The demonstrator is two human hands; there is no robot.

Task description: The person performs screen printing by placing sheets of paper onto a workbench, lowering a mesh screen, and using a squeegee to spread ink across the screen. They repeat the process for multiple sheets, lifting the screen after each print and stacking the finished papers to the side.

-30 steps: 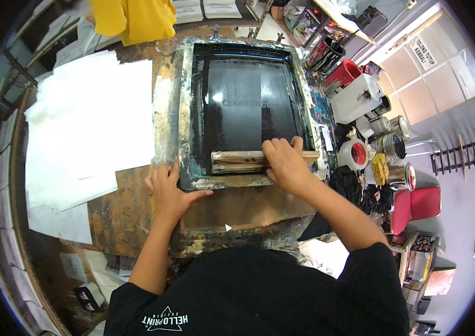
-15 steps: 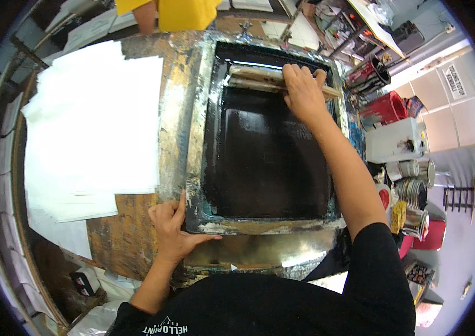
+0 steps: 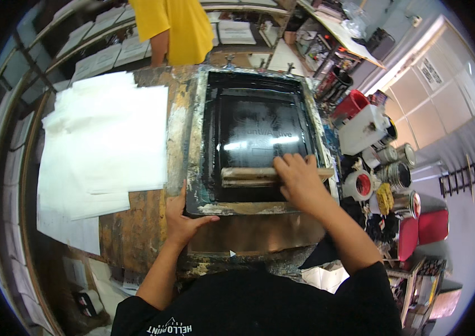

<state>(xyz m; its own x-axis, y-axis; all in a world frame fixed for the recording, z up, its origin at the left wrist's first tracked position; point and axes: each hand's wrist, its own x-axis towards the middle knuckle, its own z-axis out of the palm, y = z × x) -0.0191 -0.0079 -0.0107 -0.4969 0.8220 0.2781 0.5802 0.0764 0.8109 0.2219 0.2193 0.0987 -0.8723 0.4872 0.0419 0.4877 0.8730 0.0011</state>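
Both hands work: right grip [image 3: 300,180] closed on the squeegee [image 3: 248,176], left grip [image 3: 184,219] open, steadying the screen frame [image 3: 195,162].

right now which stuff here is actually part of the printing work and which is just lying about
In use:
- printing screen frame, steadied at its near left corner by the left hand
- wooden squeegee, gripped by the right hand

Lying about:
- stack of white sheets left of the frame
- paint tins and tape roll on the right
- red tub

White sheets [image 3: 105,140] – paint cans [image 3: 397,176] – tape roll [image 3: 359,185].
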